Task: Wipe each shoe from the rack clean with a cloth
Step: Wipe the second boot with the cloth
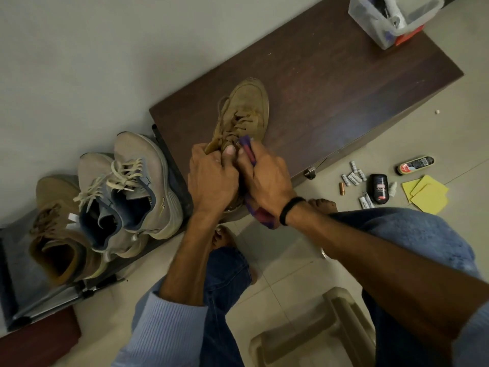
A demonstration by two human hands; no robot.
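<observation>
The tan suede shoe (243,112) lies on the dark wooden bench (330,88), toe pointing to 1 o'clock and heel at the bench's near edge. The left hand (211,178) curls round the heel collar, thumb on top. The right hand (267,178), with a black wristband (289,210), clutches a purple and red cloth (247,148) against the shoe's side by the laces. At 9 o'clock of the hands, a pair of grey sneakers (132,186) and a second tan shoe (55,234) sit on a rack (31,300). At 3 o'clock, small batteries (353,176), a black polish bottle (378,188) and yellow sheets (426,193) lie on the floor. A clear plastic tub (391,17) stands at the bench's 1 o'clock end.
</observation>
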